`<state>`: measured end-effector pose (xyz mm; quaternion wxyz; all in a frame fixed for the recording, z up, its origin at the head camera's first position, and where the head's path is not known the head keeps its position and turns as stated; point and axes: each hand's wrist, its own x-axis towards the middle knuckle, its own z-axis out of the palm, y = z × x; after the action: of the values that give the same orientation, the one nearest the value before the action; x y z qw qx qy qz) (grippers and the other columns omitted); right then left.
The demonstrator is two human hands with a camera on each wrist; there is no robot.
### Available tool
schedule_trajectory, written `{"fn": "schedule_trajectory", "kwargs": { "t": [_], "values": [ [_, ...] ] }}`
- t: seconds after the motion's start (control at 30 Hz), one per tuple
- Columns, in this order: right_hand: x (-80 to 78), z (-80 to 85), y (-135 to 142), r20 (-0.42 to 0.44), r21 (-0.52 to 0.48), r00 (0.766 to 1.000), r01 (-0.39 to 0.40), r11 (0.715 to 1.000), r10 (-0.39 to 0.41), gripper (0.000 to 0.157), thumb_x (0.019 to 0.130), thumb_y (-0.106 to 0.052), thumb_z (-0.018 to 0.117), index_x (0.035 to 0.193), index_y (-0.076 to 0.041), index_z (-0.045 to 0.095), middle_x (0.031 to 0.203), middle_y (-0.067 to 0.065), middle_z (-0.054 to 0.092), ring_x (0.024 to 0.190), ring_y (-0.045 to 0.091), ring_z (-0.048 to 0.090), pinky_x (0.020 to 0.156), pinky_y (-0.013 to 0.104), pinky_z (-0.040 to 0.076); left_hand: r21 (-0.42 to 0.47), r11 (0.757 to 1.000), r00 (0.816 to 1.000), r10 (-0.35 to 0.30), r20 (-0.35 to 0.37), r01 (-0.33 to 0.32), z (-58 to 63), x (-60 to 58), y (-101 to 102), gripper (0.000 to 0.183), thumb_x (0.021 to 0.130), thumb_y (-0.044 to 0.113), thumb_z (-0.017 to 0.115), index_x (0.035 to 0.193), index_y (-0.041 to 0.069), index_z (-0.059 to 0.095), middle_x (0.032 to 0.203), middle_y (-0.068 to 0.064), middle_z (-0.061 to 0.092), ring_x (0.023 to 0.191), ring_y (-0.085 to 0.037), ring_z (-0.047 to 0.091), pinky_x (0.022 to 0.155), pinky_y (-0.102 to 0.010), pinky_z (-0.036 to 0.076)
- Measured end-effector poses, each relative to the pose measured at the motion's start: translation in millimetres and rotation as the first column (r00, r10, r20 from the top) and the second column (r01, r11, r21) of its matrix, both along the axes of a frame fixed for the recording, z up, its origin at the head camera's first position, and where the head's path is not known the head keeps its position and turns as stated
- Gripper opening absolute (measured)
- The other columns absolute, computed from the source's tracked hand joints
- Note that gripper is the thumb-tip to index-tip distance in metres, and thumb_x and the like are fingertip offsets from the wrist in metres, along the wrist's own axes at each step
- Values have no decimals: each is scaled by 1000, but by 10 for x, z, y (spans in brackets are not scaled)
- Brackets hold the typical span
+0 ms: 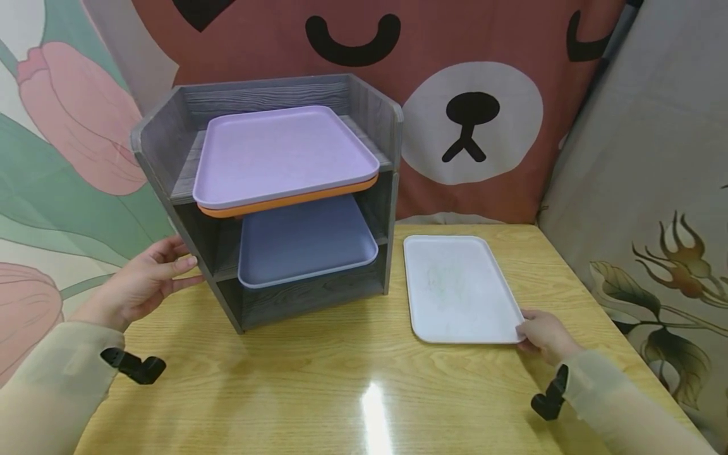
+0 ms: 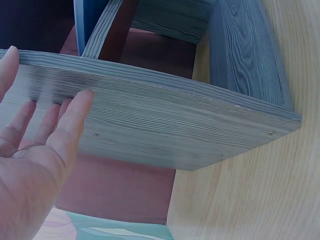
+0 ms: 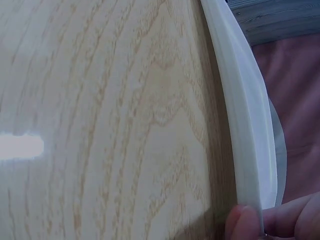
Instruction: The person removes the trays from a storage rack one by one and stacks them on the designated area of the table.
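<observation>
A grey wooden shelf unit (image 1: 309, 300) stands at the back left of the table. On its top level lies a lilac tray (image 1: 284, 155) over an orange tray (image 1: 290, 200); a blue-grey tray (image 1: 307, 243) sits on the level below. My left hand (image 1: 150, 278) is at the unit's left side panel (image 2: 150, 127), its fingers (image 2: 70, 120) fairly straight and the tips at or touching the wood. To the right of the unit, a white tray (image 1: 457, 291) lies on the table. My right hand (image 1: 546, 335) pinches its near right corner, with the thumb on the rim (image 3: 245, 150).
The wood-grain table (image 1: 296, 379) reaches under both arms, with a bright glare spot at the front. Behind it hangs a cloth (image 1: 472, 202) with a bear face. A grey flowered cloth (image 1: 637, 189) borders the right side, and a tulip-patterned cloth (image 1: 85, 126) the left.
</observation>
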<state>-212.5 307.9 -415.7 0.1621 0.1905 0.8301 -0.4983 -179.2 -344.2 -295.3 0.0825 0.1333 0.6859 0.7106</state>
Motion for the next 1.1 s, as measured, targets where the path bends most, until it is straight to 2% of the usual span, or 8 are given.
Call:
{"fn": "schedule_trajectory", "kwargs": {
  "t": [0.17,0.33,0.57,0.67,0.9,1.03,1.1],
  "values": [
    [-5,-18,23,-4,16,1000,-16,1000,16,60,90,6,48,143,15,23,128,36,43,74,20,59,64,30,56,-10,1000,1000,0,-2,0,5,2,4,52,100,-1,46,146,12,25,136,-3,38,111,-11,58,88,-33,54],
    [3,-21,46,-32,34,998,-51,998,52,60,88,7,50,141,18,25,119,34,49,74,19,57,62,30,54,0,1000,1000,16,6,-16,7,12,24,45,100,0,47,139,15,32,131,-4,40,107,-11,59,86,-32,55],
    [-14,-7,46,-10,37,999,-46,998,46,59,89,6,51,142,16,25,123,34,45,76,20,57,64,30,53,24,999,999,25,25,-25,12,29,36,41,100,2,47,137,16,35,129,-4,41,106,-11,60,88,-32,54],
    [-21,-3,58,-18,49,998,-61,997,62,58,89,6,52,141,17,27,115,32,50,72,20,56,62,30,53,37,999,999,30,38,-31,10,30,37,42,100,2,48,137,16,34,130,-4,41,107,-11,60,88,-31,54],
    [-31,-47,111,-54,65,994,-95,993,99,58,86,8,51,137,22,27,94,21,61,67,17,58,60,30,54,77,997,999,-3,39,0,3,28,31,42,101,2,45,139,15,33,129,-3,44,108,-11,60,90,-32,53],
    [-42,-48,120,-45,92,992,-110,990,115,59,86,8,54,138,22,27,96,22,60,66,17,58,60,30,53,74,997,999,0,47,-4,5,27,28,43,101,3,46,140,15,31,130,-2,44,109,-11,60,90,-32,53],
    [-48,-41,126,-34,110,991,-123,986,127,61,86,7,57,138,21,28,103,27,58,69,17,59,61,30,54,69,998,999,6,52,-9,6,26,22,45,101,3,46,141,15,30,130,-1,43,109,-11,59,90,-32,53]
  ]
}}
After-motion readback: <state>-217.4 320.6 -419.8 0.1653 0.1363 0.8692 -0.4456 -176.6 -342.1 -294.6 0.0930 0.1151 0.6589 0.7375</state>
